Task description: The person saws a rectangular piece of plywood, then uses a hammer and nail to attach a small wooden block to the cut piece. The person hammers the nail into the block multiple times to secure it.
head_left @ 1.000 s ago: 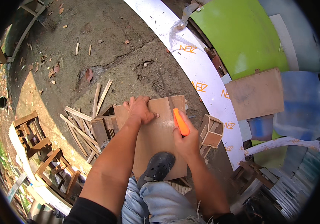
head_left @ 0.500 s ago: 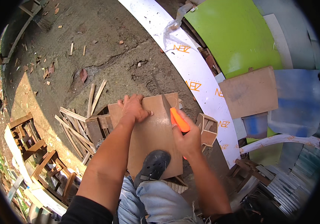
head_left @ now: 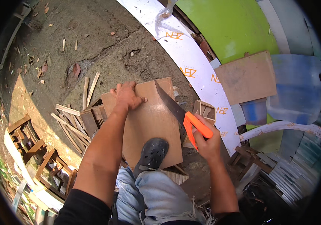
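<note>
A brown plywood board (head_left: 149, 123) lies across low supports in front of me. My left hand (head_left: 126, 96) presses on its far left part, palm down, thumb and fingers apart. My right hand (head_left: 206, 140) is wrapped around the orange handle of a handsaw (head_left: 172, 105). The blade slants over the board's right side, its tip near the far edge. A light worn streak marks the board beside the blade. My foot, in a dark clog (head_left: 153, 153), stands on the near part of the board.
Thin wood strips (head_left: 72, 127) lie left of the board, beside a small wooden crate (head_left: 93, 119). Another wooden box (head_left: 204, 109) is at the right. Beyond runs a curved white printed strip (head_left: 183, 60), with green sheeting (head_left: 228, 30) and a brown panel (head_left: 246, 77). Wooden frames (head_left: 36, 153) stand far left.
My right hand has drawn the saw back toward me and to the right, showing more of the blade. My left hand stays on the board. The whole view has shifted slightly.
</note>
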Demonstrator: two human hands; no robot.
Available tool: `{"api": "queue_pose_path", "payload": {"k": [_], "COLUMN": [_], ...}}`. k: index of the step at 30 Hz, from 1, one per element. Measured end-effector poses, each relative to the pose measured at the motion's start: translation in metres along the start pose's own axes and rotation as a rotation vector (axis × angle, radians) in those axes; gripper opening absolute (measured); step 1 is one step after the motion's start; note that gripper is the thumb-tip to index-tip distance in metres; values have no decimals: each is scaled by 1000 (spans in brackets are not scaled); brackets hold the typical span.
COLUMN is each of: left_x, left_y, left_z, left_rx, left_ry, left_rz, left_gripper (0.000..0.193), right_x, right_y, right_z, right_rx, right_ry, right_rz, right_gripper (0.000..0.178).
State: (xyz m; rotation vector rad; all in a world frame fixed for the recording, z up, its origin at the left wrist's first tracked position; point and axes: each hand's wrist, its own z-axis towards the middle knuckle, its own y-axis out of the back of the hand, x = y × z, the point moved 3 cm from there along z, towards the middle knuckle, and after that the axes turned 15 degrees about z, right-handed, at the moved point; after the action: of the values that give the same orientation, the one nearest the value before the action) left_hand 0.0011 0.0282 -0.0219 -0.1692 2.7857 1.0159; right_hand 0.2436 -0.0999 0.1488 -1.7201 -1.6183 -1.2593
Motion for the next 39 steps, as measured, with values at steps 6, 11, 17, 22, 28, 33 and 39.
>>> {"api": "queue_pose_path", "payload": {"k": [6, 11, 17, 22, 28, 33, 39], "left_x": [-1, -3, 8, 19, 19, 16, 19], "left_y": [2, 10, 33, 23, 23, 27, 25], "left_z": [-2, -8, 4, 21, 23, 22, 24], "left_rx": [-31, -42, -138, -155, -82, -64, -96], "left_ry": [8, -8, -22, -24, 24, 15, 4], "left_rz": [5, 33, 42, -19, -12, -34, -55], "left_gripper": [80, 78, 75, 73, 70, 67, 66], "right_x": [-16, -32, 12, 20, 31, 38, 38], "right_y": [-22, -49, -73, -77, -62, -72, -54], "right_z": [-30, -57, -39, -12, -2, 6, -24], "right_rx": [116, 123, 146, 187, 208, 238, 192], "right_ry": [24, 30, 78, 112, 148, 12, 78], "right_rz": [75, 138, 115, 7, -77, -121, -92], "right_gripper": [53, 61, 62, 61, 59, 61, 61]}}
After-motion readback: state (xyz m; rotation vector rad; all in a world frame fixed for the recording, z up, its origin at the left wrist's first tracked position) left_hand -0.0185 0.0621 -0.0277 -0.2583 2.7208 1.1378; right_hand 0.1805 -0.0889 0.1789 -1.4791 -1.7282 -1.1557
